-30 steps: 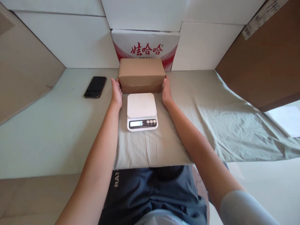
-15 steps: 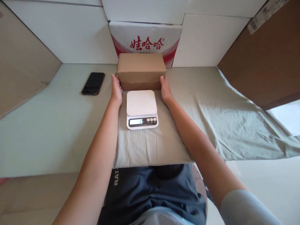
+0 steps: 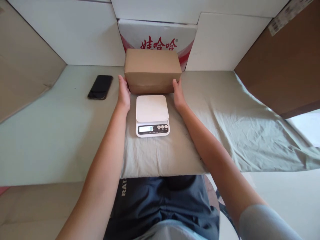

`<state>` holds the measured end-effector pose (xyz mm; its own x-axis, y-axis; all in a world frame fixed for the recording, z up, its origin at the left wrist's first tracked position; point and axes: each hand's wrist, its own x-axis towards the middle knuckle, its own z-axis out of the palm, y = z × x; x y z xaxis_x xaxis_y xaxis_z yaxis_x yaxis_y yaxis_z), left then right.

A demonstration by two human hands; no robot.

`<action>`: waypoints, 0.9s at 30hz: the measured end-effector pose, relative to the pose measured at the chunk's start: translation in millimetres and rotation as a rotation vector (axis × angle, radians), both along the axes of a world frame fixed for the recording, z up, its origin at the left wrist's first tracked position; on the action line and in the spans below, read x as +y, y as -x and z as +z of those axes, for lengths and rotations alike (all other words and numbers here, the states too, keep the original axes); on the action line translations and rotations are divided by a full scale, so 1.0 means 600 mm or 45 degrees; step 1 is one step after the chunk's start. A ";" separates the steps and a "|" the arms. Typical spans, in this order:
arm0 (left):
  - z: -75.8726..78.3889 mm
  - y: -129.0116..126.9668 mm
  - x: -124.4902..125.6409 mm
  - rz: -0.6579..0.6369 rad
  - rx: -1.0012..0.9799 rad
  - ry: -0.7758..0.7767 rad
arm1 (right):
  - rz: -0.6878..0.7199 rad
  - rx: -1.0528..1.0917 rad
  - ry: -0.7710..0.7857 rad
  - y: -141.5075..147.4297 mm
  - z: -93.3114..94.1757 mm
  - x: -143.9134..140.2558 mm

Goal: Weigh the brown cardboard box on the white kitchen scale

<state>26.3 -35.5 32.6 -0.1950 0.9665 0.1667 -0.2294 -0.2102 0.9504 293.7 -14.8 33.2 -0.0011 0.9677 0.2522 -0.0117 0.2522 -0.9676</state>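
Head view, looking down across our own arms: we note the pale tabletop (image 3: pixel 50 133) running wide to the left, walled at the back by white panels (image 3: pixel 75 36) and on the right by a large brown carton (image 3: pixel 282 66); a grey-green cloth (image 3: pixel 237 126) lies rumpled over the right and middle of the table; a red-and-white printed box (image 3: pixel 157 33) stands upright against the back wall. Just in front of it sits the plain cardboard box (image 3: pixel 152 70), closed, at the far edge of the cloth; we hold it from both sides, our left hand (image 3: pixel 123 93) flat against its left end and our right hand (image 3: pixel 178 93) flat against its right end; fingers on each hand lie pressed together, tips hidden along the box's sides, so we cannot tell whether it rests on the cloth or is lifted. Directly nearer us, between our wrists, a white kitchen scale (image 3: pixel 152 115) rests on the cloth, platform bare, display lit; the box's near lower edge looks just beside its far edge. A black phone (image 3: pixel 100 86) lies face up on bare table, well left of our left hand.
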 end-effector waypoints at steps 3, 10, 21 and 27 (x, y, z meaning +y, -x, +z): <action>0.040 0.008 -0.037 0.021 0.042 -0.045 | -0.020 -0.068 -0.026 0.001 0.034 -0.035; 0.081 0.017 -0.225 0.005 0.230 -0.216 | 0.147 -0.189 -0.221 -0.048 0.076 -0.209; -0.027 -0.012 -0.271 0.167 0.143 -0.477 | 0.174 -0.088 -0.313 -0.058 -0.039 -0.240; -0.019 -0.012 -0.289 0.082 0.133 -0.340 | 0.139 -0.021 -0.247 -0.059 -0.026 -0.250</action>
<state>33.8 -209.2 20.9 -0.2230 0.8719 0.4360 -0.1115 -0.4672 0.8771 328.9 -164.9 17.4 -0.1090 0.8950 0.4326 -0.0336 0.4316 -0.9014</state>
